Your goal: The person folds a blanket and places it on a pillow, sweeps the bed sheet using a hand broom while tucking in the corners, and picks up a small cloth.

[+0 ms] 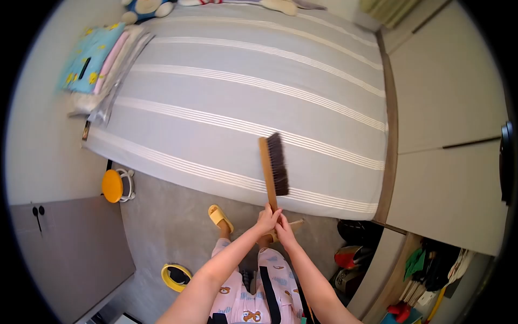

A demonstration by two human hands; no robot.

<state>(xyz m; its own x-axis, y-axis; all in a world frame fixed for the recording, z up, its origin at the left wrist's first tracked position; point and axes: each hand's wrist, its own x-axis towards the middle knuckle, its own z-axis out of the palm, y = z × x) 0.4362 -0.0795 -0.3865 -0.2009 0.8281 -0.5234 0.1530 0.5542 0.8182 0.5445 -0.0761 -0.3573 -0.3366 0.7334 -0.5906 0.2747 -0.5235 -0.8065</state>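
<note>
A bed brush point(268, 167) with a wooden back and dark bristles is held out over the near edge of the bed. My left hand point(267, 220) and my right hand point(285, 232) are both closed around its handle, close together. The bristles face right. Below the brush lies the bed's grey sheet point(226, 140) with white stripes; whether the bristles touch it I cannot tell.
Folded bedding point(94, 59) lies at the bed's left corner, and a plush toy point(148, 8) at the far end. A yellow-topped stool point(112, 186) stands left. Cabinets point(448, 92) line the right, with open shelves point(426, 281) below. A yellow-rimmed round object point(176, 277) is on the floor.
</note>
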